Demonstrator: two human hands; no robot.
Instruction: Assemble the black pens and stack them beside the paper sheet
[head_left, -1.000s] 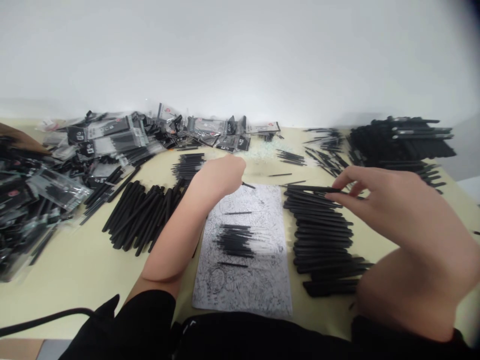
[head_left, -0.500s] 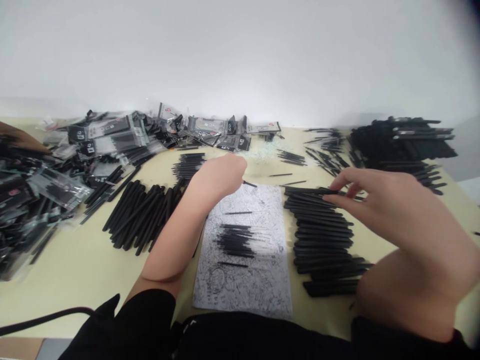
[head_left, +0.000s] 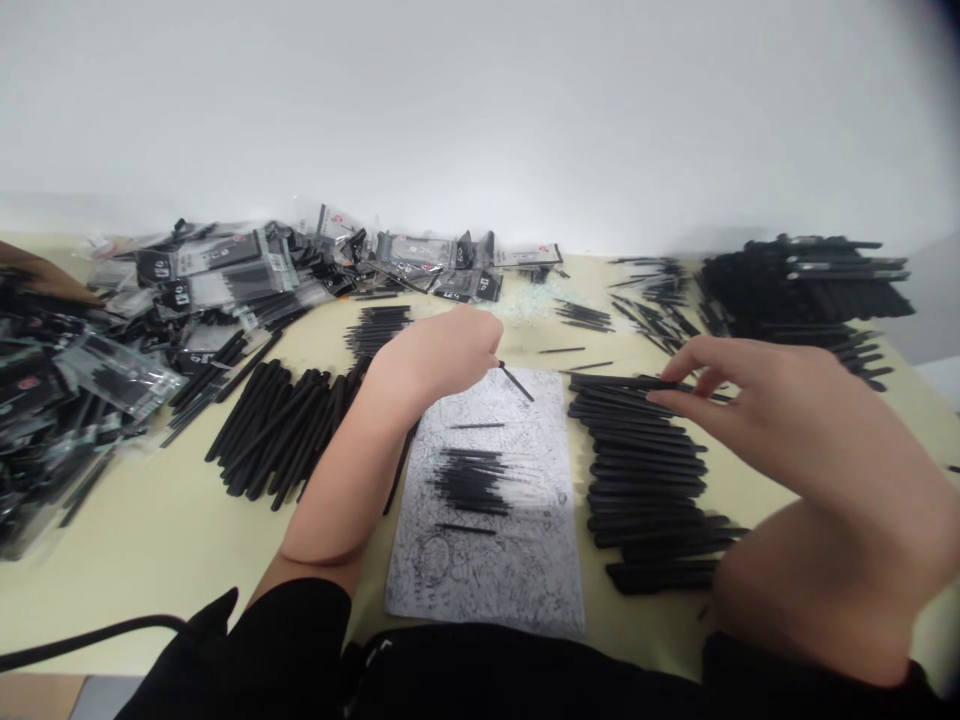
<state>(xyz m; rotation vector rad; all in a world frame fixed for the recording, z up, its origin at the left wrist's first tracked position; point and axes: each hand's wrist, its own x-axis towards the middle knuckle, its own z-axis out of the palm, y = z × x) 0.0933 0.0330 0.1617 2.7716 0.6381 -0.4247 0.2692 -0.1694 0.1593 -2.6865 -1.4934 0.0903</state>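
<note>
My left hand is closed, its fingertips pinching one end of a thin black rod that slants down to the right over the far edge of a scribbled white sheet. Several similar thin rods lie bunched on that sheet. With thumb and fingers, my right hand pinches a thick black pen-like stick at the far end of a row of like sticks. The row lies just right of the sheet. Both hands' inner fingers are partly hidden.
Black sticks lie loosely left of my left forearm. Piles of clear packets cover the back left. A dark stack of sticks stands back right, near scattered thin rods. A black cable crosses the front left.
The thin rod in my left hand has swung down and sticks out further over the sheet. My left hand has shifted slightly right; my right hand has barely moved.
</note>
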